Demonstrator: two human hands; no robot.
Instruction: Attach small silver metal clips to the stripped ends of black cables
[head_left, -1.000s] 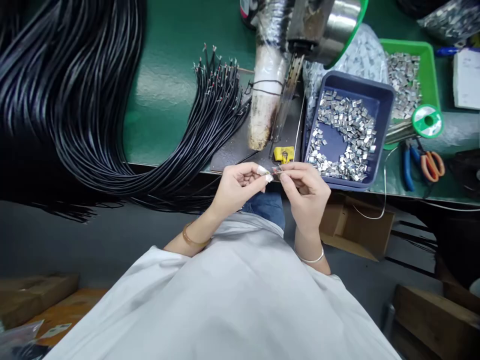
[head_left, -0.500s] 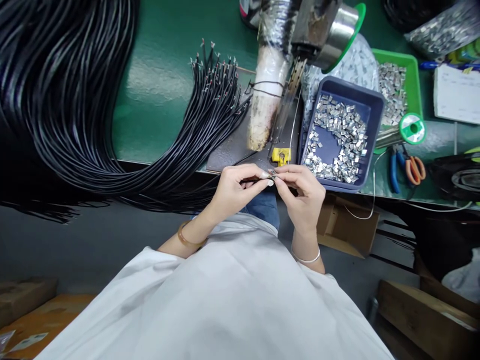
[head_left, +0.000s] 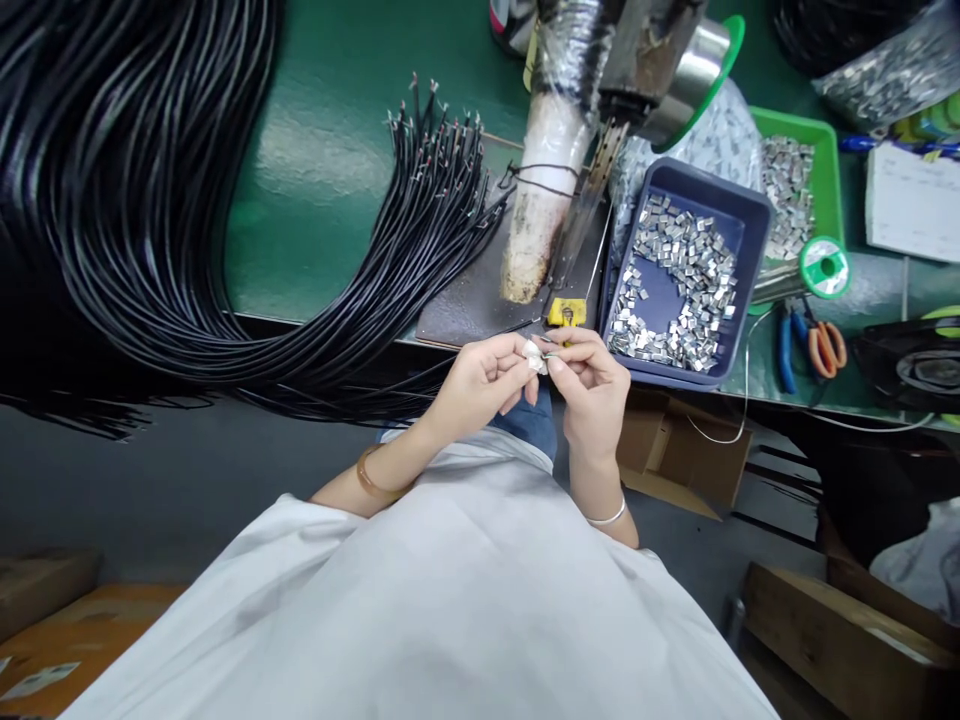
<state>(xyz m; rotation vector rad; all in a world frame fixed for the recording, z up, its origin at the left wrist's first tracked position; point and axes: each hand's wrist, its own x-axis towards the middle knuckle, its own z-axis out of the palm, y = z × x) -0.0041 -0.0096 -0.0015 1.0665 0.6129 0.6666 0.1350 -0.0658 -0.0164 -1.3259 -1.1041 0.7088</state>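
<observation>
pinching a wire end (head_left: 552, 354) in left fingers (head_left: 514, 379) and right fingers (head_left: 565, 379), near yellow clip (head_left: 567, 311), beside blue tray (head_left: 739, 212)

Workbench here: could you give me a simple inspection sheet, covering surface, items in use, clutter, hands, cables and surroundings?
Surface: green bench top; dark board at the near edge.
Items in use: small item at the fingertips, too small to identify; metal pieces in a blue tray.
Clutter: blue-handled tool, solder-like spool, paper pad, all right of the tray.
Hands: left hand and right hand meet, pinching.
Cables: black cables heaped left, partly drooping over the edge.
Surroundings: open cardboard box below the bench.
</observation>
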